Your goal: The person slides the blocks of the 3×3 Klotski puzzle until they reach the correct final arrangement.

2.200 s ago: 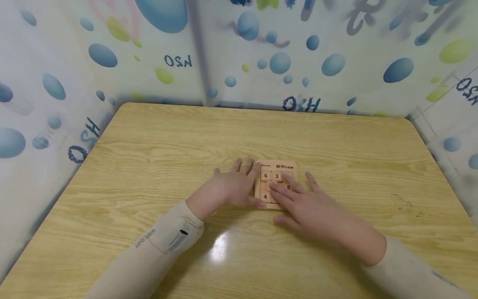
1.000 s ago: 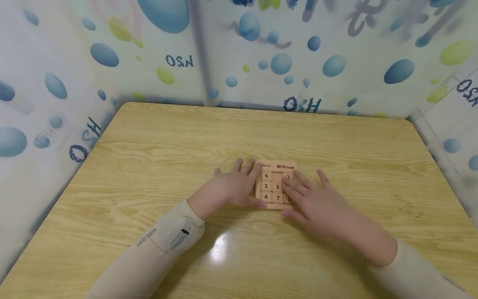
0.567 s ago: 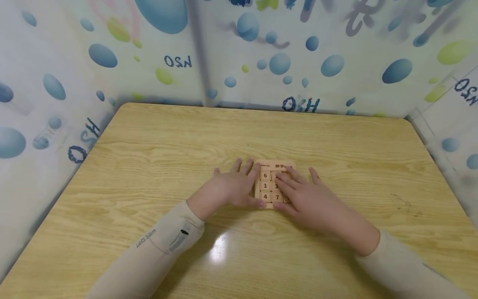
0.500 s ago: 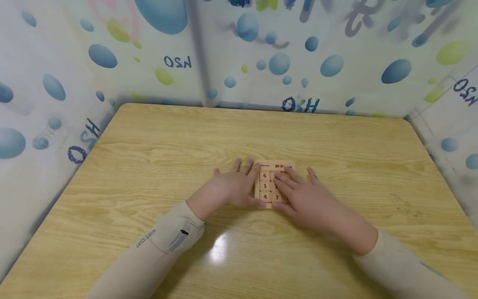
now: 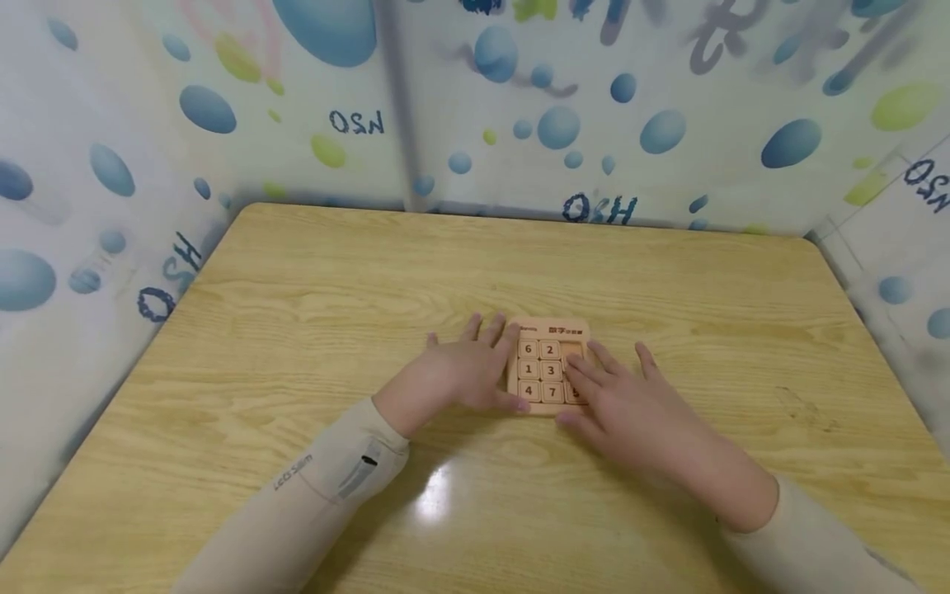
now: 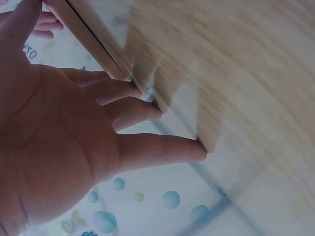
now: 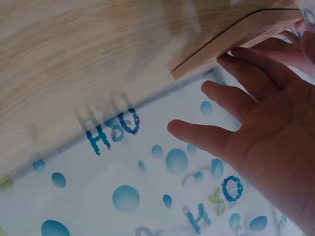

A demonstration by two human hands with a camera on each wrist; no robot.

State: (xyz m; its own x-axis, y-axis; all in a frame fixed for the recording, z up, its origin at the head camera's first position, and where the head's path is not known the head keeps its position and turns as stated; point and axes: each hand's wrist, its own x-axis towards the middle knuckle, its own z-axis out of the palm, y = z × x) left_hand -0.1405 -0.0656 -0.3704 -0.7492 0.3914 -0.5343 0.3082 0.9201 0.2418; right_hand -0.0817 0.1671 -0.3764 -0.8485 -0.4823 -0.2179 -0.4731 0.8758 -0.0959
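A wooden number slide puzzle (image 5: 551,409) lies flat on the table in the head view. Its top row reads 6, then the 2 tile (image 5: 550,350), then a vacant slot at the right. Below come 1 and 3, then 4, 7 and a partly covered 5; fingers hide the middle-right tile. My left hand (image 5: 467,373) rests along the puzzle's left edge, fingers spread and straight, thumb at the lower left corner. Over the right column, my right hand (image 5: 631,412) touches with extended fingertips. Both wrist views show the board's side edge (image 6: 86,42) beside straight fingers.
The wood-grain table (image 5: 356,272) extends around the puzzle on all sides. Walls patterned with blue and green spots (image 5: 558,128) stand behind it and at both sides. A bright light reflection (image 5: 434,492) shows on the tabletop near the left forearm.
Earlier, the 1 tile went left and the 3 down into the centre. Since then the 2 tile has slid left, leaving the top right slot vacant. My right hand moved left, then back right.
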